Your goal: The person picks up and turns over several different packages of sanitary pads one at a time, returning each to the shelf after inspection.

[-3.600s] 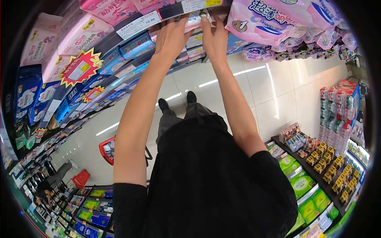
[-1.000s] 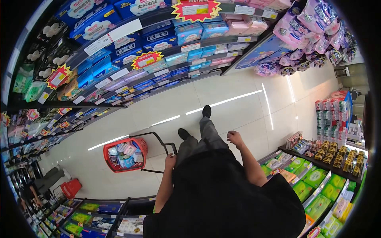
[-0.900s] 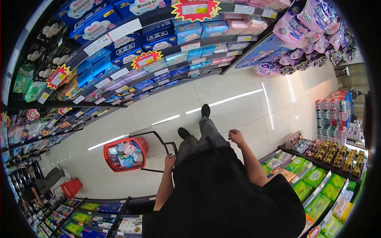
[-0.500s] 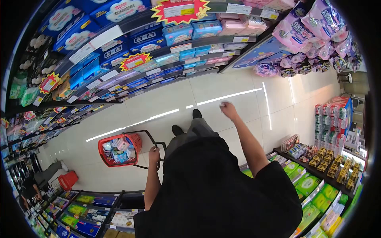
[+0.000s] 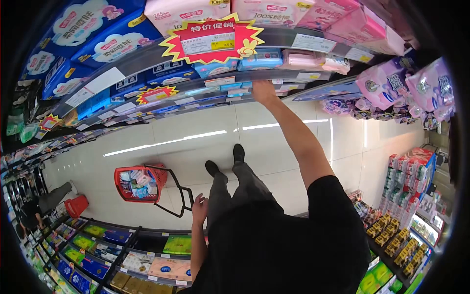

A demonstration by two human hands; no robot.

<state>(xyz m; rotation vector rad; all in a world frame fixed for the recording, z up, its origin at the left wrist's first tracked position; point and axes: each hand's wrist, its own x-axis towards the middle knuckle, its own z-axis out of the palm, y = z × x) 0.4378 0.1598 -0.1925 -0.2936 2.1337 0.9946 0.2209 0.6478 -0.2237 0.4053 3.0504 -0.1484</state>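
My right hand [image 5: 264,91] reaches to the front edge of a lower shelf [image 5: 215,83], beside blue and pink packs; its fingertips blend into the shelf edge, so what they touch is hidden. Off the basket's handle, my left hand [image 5: 200,208] hangs with its fingers apart and holds nothing. The red basket [image 5: 119,183] stands on the floor to the left, holding several blue, white and pink packs [image 5: 138,183]. Its black handle [image 5: 184,198] leans out toward my left hand without touching it.
Above my right hand sit pink boxes [image 5: 274,12] and a red promotion sign [image 5: 211,40]. Purple packs [image 5: 379,88] hang at the right. Another person [image 5: 32,214] and a red basket [image 5: 76,206] are at the far left. Shelves [image 5: 139,240] stand behind me.
My right hand has moved forward to the shelf. My left hand has let go of the basket's handle. My body is nearer the shelf, and the handle has tilted down.
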